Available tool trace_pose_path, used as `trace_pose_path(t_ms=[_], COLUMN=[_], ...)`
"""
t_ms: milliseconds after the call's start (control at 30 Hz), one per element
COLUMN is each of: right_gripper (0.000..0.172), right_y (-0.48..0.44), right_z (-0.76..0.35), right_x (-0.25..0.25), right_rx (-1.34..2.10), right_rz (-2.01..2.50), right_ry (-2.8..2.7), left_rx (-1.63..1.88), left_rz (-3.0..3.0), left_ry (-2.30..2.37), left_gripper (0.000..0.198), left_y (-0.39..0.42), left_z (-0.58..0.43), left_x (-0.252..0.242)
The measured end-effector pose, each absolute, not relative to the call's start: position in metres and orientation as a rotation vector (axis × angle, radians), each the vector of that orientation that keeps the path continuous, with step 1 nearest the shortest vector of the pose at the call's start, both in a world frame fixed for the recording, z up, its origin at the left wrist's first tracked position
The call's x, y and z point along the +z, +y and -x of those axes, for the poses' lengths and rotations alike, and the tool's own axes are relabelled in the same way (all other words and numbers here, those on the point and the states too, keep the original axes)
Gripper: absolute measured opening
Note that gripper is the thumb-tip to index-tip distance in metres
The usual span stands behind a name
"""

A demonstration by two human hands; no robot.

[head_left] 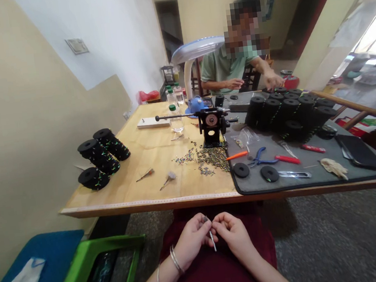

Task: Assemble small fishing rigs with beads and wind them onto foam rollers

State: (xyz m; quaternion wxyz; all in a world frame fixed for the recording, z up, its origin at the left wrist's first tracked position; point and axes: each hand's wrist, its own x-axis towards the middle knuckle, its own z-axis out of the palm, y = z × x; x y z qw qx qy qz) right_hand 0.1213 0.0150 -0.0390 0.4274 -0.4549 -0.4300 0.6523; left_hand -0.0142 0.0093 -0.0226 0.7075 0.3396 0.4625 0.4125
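Both hands are low over my lap, just in front of the table's edge, their fingertips meeting. My left hand (195,237), with bangles on its wrist, is closed on a thin whitish stick (213,241) that points down between the hands. A small dark bit shows at its fingertips. My right hand (230,232) is pinched beside the upper end of the stick; whatever lies between its fingertips is too small to make out. On the table ahead lie a pile of tiny dark and gold pieces (213,157) and a black hand-cranked device (212,127).
Black spools (93,179) stand at the left, more (272,108) at the right. Blue pliers (262,157), a red-handled tool (287,159) and black discs (241,169) lie on the grey mat (321,178). A person (224,71) sits across, near the lamp (198,48).
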Motion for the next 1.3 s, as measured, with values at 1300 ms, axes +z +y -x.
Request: trace_pose_path(t_ms=[1300], right_gripper=[0.022], right_y=[0.011], right_z=[-0.124], right_x=[-0.029], right_rx=[1.227], right_rz=[1.271], right_ry=[-1.375], left_rx=[0.993], left_rz=[-0.762], left_ry=[1.129], left_gripper=[0.033], left_y=[0.009], left_z=[0.014], left_x=[-0.022])
